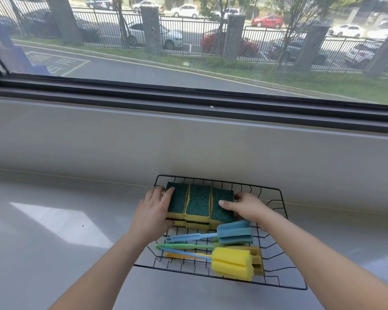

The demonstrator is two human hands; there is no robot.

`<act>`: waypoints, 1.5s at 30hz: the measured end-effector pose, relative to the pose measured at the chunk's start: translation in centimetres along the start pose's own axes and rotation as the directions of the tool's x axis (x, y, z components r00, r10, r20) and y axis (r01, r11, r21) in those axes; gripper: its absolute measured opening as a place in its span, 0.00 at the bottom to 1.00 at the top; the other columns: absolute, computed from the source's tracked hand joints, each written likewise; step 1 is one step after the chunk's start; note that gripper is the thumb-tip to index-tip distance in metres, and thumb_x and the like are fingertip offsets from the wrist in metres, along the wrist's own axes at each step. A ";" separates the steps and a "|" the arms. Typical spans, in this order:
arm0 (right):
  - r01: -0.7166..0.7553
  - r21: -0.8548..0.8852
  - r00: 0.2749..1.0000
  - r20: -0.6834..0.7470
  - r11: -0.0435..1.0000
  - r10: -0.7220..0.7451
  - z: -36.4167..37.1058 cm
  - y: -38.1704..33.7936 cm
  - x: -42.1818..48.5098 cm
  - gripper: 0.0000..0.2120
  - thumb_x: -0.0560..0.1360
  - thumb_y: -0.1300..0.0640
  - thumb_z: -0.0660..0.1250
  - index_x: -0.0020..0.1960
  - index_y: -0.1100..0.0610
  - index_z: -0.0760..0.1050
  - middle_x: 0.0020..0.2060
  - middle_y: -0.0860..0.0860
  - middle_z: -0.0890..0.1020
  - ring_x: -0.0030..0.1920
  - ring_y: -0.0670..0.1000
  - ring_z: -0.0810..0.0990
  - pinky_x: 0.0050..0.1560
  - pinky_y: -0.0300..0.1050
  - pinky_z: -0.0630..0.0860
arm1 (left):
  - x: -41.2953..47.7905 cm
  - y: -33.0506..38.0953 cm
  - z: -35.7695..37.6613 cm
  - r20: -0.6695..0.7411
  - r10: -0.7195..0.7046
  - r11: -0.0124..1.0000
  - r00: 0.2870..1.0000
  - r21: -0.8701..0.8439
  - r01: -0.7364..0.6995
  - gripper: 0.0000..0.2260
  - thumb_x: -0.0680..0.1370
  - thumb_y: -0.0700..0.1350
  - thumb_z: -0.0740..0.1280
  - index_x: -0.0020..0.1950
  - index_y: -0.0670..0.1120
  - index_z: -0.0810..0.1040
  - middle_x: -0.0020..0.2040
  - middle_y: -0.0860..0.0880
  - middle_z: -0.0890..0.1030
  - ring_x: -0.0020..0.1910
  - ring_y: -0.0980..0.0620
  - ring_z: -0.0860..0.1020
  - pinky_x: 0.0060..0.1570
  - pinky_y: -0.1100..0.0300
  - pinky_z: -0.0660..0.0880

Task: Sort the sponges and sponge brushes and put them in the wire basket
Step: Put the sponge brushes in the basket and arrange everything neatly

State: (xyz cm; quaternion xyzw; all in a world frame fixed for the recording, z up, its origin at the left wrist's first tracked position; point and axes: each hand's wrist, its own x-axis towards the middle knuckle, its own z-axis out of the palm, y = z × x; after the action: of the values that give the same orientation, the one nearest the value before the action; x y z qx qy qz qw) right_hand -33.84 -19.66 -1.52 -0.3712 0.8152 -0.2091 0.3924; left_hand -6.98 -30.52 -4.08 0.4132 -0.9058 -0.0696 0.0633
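A black wire basket (276, 222) stands on the grey counter against the wall. In its far half lie yellow sponges with green scouring tops (198, 203), side by side in two layers. My left hand (154, 212) grips the left end of the row and my right hand (248, 208) grips the right end, thumb on the green top. In the near half lie sponge brushes: a blue-headed one (234, 232), a green-handled one (184, 246) and a yellow-headed one (232, 264), handles pointing left.
The grey counter (54, 231) runs left and right of the basket, with a bright sun patch at the left. Behind it rise a low grey wall (188, 144) and a window sill with a dark frame.
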 end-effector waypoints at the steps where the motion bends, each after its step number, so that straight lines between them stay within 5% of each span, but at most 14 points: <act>1: 0.006 0.015 1.000 -0.021 1.000 -0.006 -0.2 0.0 -0.5 0.46 0.67 0.29 0.70 0.75 0.57 0.66 0.70 0.55 0.75 0.67 0.56 0.76 0.64 0.50 0.73 | -0.2 0.0 -0.3 -0.002 -0.006 1.000 1.000 0.008 0.006 0.44 0.68 0.55 0.74 0.78 0.49 0.56 0.71 0.45 0.66 0.70 0.43 0.65 0.62 0.48 0.72; 5: 0.028 0.122 0.985 -0.173 0.992 -0.006 -1.4 0.8 -2.4 0.34 0.71 0.35 0.71 0.67 0.56 0.74 0.58 0.53 0.82 0.57 0.55 0.82 0.60 0.58 0.79 | -1.4 0.6 -1.5 -0.022 -0.028 0.999 0.999 0.029 0.028 0.40 0.71 0.51 0.71 0.79 0.51 0.55 0.74 0.45 0.64 0.72 0.43 0.62 0.64 0.48 0.70; 9: 0.082 0.207 0.975 -0.218 0.975 -0.036 -1.6 1.8 -5.4 0.20 0.76 0.44 0.70 0.62 0.55 0.77 0.52 0.50 0.82 0.52 0.53 0.82 0.57 0.58 0.81 | -3.5 1.7 -1.9 -0.036 -0.046 0.999 0.998 -0.017 0.045 0.31 0.74 0.49 0.69 0.76 0.51 0.64 0.71 0.45 0.68 0.70 0.44 0.65 0.64 0.48 0.69; 16: 0.127 0.057 0.938 -0.330 0.990 -0.102 -1.2 2.8 -10.8 0.15 0.77 0.45 0.68 0.60 0.51 0.79 0.53 0.46 0.82 0.55 0.49 0.79 0.58 0.52 0.78 | -6.7 5.2 -2.4 -0.152 -0.021 0.987 0.988 -0.163 -0.004 0.07 0.75 0.45 0.69 0.52 0.49 0.82 0.47 0.52 0.80 0.50 0.47 0.75 0.48 0.54 0.72; 21: 0.149 0.039 0.922 -0.368 0.988 -0.125 -1.1 3.7 -12.9 0.06 0.77 0.49 0.68 0.51 0.48 0.80 0.47 0.43 0.83 0.52 0.47 0.80 0.52 0.46 0.77 | -8.2 8.0 -2.3 -0.050 -0.021 0.897 0.999 -0.441 -0.004 0.12 0.75 0.46 0.68 0.58 0.52 0.82 0.50 0.58 0.81 0.53 0.54 0.74 0.50 0.60 0.71; 25: 0.093 -0.065 0.906 -0.408 0.993 -0.112 -0.5 5.7 -14.7 0.04 0.77 0.51 0.67 0.45 0.46 0.81 0.42 0.41 0.83 0.47 0.45 0.80 0.49 0.46 0.78 | -8.9 9.6 -1.6 0.108 0.111 0.913 0.988 -0.404 -0.059 0.19 0.73 0.52 0.67 0.64 0.56 0.78 0.56 0.58 0.81 0.56 0.53 0.71 0.55 0.55 0.72; 30: 0.020 -0.244 0.956 -0.279 0.969 -0.091 1.1 6.8 -15.8 0.08 0.76 0.48 0.65 0.47 0.49 0.82 0.42 0.46 0.85 0.46 0.50 0.81 0.47 0.47 0.79 | -8.3 11.0 -0.9 0.162 0.123 0.919 0.979 -0.392 -0.050 0.14 0.74 0.51 0.68 0.59 0.58 0.79 0.52 0.59 0.82 0.53 0.55 0.73 0.51 0.54 0.75; 35: 0.082 -0.105 0.964 -0.243 0.991 -0.105 2.2 7.1 -15.6 0.07 0.74 0.52 0.71 0.52 0.49 0.84 0.45 0.45 0.86 0.48 0.48 0.83 0.52 0.48 0.79 | -8.4 10.6 -0.2 0.152 0.070 0.814 0.986 -0.580 0.031 0.13 0.72 0.48 0.75 0.55 0.56 0.82 0.47 0.62 0.82 0.48 0.64 0.77 0.46 0.70 0.72; 45: 0.115 0.010 0.959 -0.263 0.993 -0.108 3.0 7.7 -14.8 0.07 0.68 0.50 0.77 0.43 0.50 0.83 0.37 0.45 0.84 0.41 0.45 0.82 0.45 0.46 0.80 | -7.9 10.6 -0.4 0.181 0.058 0.818 0.982 -0.572 0.057 0.13 0.75 0.50 0.73 0.58 0.58 0.79 0.49 0.62 0.80 0.50 0.63 0.76 0.46 0.70 0.70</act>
State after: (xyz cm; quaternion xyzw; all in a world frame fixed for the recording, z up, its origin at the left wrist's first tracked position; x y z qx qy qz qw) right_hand -28.70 -3.50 -1.05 -0.3806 0.8351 -0.2883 0.2734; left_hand -9.59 -17.70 -2.25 0.3660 -0.8444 -0.3786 0.0981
